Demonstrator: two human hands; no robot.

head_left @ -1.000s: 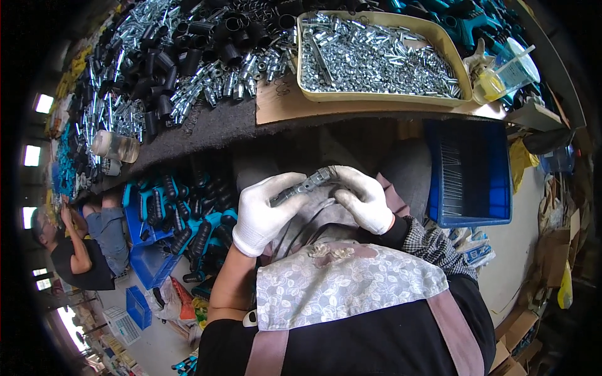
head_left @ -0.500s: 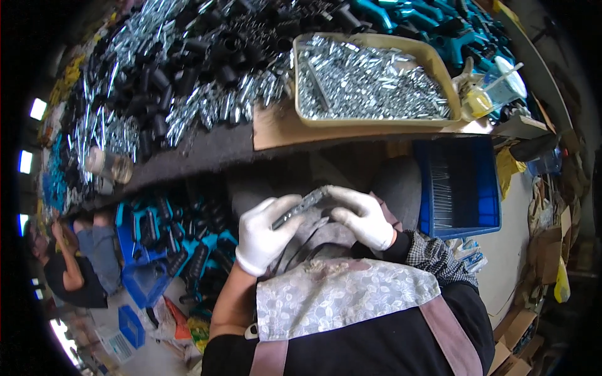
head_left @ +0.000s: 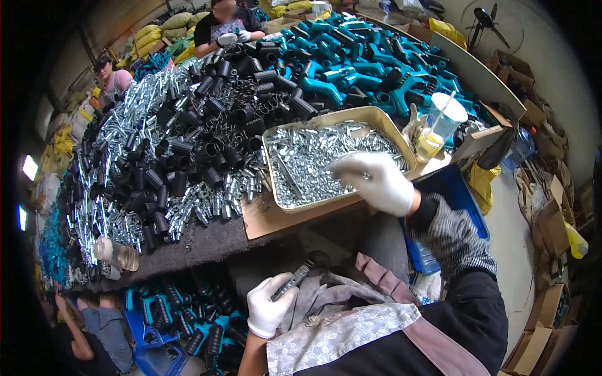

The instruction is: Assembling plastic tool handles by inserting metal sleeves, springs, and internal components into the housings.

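Observation:
My left hand (head_left: 271, 306), in a white glove, is closed around a slim metal rod (head_left: 292, 281) above my lap. The rod is greyish and slants up to the right, its far end sticking out of the grip. Over the right part of a cream tray (head_left: 339, 204) hovers my right hand (head_left: 375, 183), gloved too, its fingers stretched to the left and a little blurred. I see nothing held in it. Small shiny metal pins (head_left: 313, 160) fill the tray, and a longer metal strip (head_left: 288, 177) lies among them at the left.
Black sleeves (head_left: 179, 147), springs and metal shafts heap up left of the tray; teal tool housings (head_left: 364, 69) lie behind. A plastic cup (head_left: 444, 119) stands right of it. Below the bench are a blue crate (head_left: 467, 200) and more teal parts (head_left: 194, 326). Other people sit around the bench.
My right hand has left the rod and moved up and right to the tray. My left hand keeps the rod over my lap. The view has tilted up toward the bench.

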